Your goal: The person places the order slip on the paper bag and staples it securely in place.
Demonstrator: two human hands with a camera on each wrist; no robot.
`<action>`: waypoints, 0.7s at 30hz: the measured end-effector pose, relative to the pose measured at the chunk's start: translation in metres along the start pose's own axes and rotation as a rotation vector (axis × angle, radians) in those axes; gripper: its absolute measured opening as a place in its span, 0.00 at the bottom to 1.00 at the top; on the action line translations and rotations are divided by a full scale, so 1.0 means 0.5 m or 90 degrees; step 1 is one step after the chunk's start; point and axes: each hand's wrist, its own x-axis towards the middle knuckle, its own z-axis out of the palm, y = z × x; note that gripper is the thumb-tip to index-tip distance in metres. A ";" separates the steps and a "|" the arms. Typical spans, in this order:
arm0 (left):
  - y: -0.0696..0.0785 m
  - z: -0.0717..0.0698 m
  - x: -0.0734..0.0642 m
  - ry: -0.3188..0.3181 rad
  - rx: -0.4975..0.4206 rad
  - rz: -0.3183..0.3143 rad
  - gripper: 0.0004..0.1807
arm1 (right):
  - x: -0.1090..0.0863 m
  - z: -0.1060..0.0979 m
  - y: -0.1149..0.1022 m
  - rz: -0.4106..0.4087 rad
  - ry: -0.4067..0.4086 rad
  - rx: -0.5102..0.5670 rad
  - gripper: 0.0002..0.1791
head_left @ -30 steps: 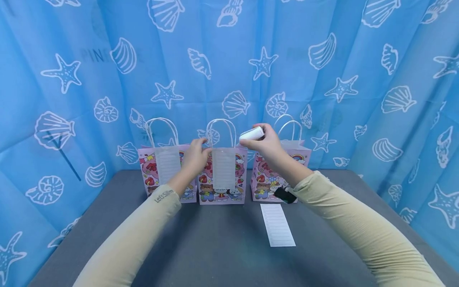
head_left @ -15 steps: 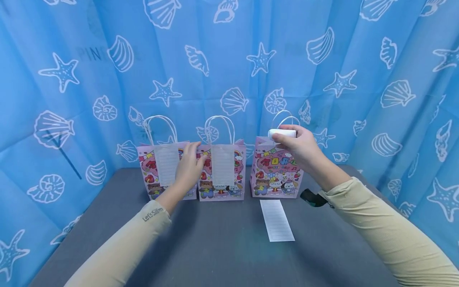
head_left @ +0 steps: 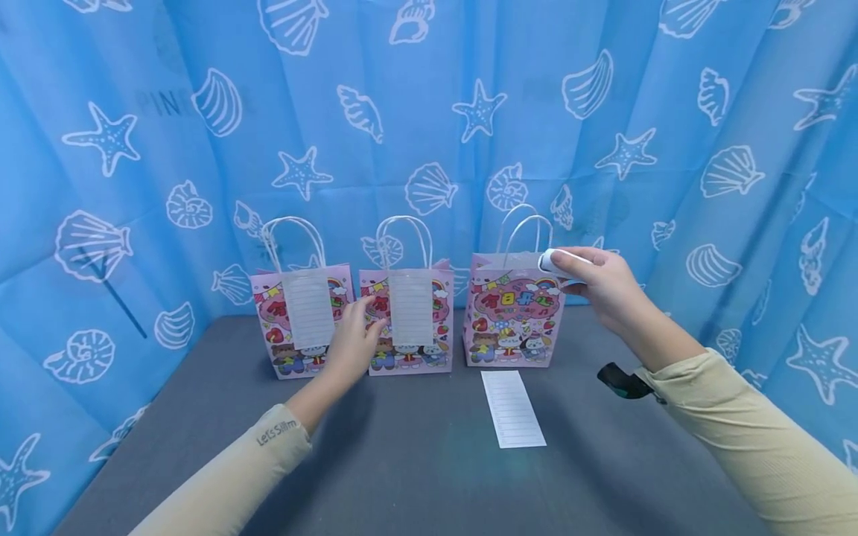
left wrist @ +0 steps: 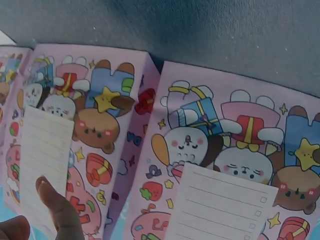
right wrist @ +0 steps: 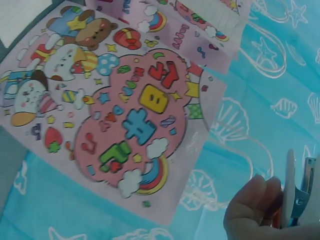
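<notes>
right hand (head_left: 606,286): fingers clamped on white handheld stapler (head_left: 551,262) near rightmost pink cartoon-print paper bag (head_left: 515,316). left hand (head_left: 351,342): fingers apart. caution: accidental contact may displace white lined paper strip (head_left: 513,409) on grey table (head_left: 402,469).

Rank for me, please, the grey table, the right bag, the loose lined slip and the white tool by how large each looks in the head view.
Largest to smallest:
1. Grey table
2. Right bag
3. Loose lined slip
4. White tool, judged by its visible part; fingers partly cover it.
</notes>
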 end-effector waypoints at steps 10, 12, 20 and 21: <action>0.002 0.020 -0.019 -0.022 -0.066 -0.061 0.25 | -0.017 -0.050 0.033 0.033 0.025 -0.010 0.25; 0.002 0.024 -0.021 -0.028 -0.079 -0.074 0.25 | -0.021 -0.061 0.038 0.048 0.028 -0.012 0.23; -0.004 0.042 -0.034 -0.063 -0.167 -0.096 0.24 | -0.037 -0.092 0.068 0.124 0.025 -0.070 0.42; -0.004 0.046 -0.036 -0.067 -0.175 -0.095 0.24 | -0.039 -0.096 0.072 0.130 0.024 -0.075 0.42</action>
